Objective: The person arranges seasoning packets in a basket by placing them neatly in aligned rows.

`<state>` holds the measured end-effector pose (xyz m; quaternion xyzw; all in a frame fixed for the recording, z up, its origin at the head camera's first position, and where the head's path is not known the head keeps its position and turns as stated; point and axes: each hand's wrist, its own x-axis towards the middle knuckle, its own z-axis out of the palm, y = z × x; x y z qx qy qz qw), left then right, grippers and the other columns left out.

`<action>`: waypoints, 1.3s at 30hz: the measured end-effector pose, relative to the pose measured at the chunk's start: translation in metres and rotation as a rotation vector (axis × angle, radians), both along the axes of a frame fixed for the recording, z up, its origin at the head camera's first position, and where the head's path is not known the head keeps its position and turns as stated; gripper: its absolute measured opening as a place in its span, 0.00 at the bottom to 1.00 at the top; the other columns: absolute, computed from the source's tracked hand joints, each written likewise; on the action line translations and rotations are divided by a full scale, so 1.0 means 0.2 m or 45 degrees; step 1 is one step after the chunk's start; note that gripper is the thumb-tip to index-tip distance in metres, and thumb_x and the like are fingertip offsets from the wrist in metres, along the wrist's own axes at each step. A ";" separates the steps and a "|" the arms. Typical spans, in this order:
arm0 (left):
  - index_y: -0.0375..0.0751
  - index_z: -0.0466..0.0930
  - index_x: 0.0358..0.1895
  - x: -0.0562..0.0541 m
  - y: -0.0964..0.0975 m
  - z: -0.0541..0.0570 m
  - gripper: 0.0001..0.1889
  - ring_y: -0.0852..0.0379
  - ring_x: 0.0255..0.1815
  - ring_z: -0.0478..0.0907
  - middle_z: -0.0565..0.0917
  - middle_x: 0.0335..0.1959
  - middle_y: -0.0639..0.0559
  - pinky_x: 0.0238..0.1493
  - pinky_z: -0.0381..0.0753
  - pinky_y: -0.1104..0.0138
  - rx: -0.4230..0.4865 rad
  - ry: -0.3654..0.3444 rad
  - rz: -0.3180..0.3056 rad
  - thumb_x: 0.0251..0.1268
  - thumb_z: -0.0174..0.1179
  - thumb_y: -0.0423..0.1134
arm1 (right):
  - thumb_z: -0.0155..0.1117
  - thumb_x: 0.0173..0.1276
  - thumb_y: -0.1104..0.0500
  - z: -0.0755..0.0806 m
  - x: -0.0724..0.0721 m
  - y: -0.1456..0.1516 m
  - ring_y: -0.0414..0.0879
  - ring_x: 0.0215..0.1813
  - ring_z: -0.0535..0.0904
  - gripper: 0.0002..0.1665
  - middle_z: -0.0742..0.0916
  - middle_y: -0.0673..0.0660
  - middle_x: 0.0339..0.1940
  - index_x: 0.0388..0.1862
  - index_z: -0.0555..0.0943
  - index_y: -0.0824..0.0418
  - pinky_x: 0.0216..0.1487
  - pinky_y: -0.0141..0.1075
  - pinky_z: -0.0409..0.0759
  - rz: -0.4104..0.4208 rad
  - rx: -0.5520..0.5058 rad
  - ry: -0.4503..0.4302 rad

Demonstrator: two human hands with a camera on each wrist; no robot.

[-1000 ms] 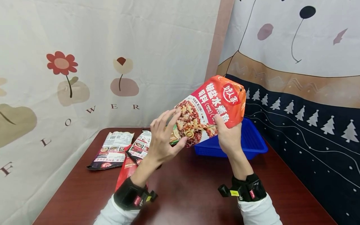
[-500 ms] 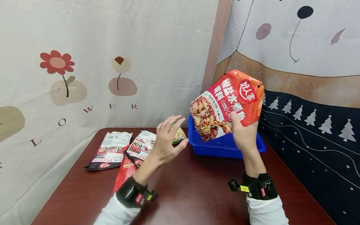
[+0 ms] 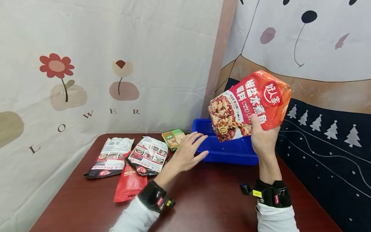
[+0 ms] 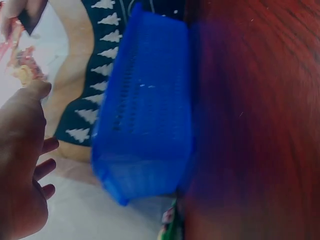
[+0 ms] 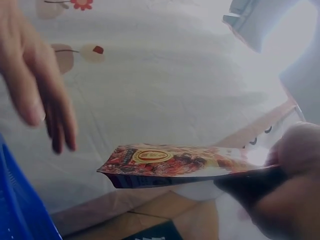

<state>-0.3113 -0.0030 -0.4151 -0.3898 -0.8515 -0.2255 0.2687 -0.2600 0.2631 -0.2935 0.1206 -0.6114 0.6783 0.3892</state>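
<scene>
Red-and-orange glossy pouch (image 3: 246,100) gripped by right fingers (image 3: 255,121), left fingers (image 3: 200,141) loosely extended near perforated blue plastic basket (image 3: 229,158)

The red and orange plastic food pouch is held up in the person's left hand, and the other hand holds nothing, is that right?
Wrong hand: the head view shows the red and orange plastic food pouch held up in the right hand; the left hand holds nothing.

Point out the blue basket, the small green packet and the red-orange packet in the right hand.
Blue basket (image 3: 232,158): head view, on its front wall.
Small green packet (image 3: 173,139): head view, near the middle of its face.
Red-orange packet (image 3: 246,104): head view, near the middle of its printed front.
</scene>
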 end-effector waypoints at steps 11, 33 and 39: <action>0.48 0.81 0.78 -0.05 0.08 -0.13 0.22 0.45 0.77 0.83 0.89 0.71 0.48 0.87 0.72 0.40 -0.331 0.022 0.055 0.93 0.54 0.50 | 0.67 0.82 0.68 0.00 0.00 0.01 0.51 0.75 0.81 0.37 0.82 0.53 0.72 0.83 0.65 0.52 0.67 0.31 0.89 0.011 -0.054 0.031; 0.54 0.88 0.69 0.14 -0.05 -0.15 0.16 0.51 0.55 0.89 0.95 0.54 0.56 0.82 0.76 0.44 -0.343 0.114 0.163 0.93 0.55 0.48 | 0.66 0.83 0.68 0.00 0.01 0.03 0.52 0.73 0.83 0.36 0.84 0.54 0.71 0.83 0.66 0.54 0.67 0.30 0.89 0.003 -0.016 0.037; 0.55 0.88 0.69 0.16 -0.08 -0.15 0.16 0.51 0.54 0.88 0.95 0.53 0.57 0.80 0.77 0.45 -0.341 0.150 0.170 0.93 0.55 0.48 | 0.67 0.81 0.69 0.00 0.00 0.03 0.52 0.71 0.85 0.35 0.85 0.55 0.69 0.81 0.68 0.56 0.64 0.29 0.90 0.007 -0.027 0.070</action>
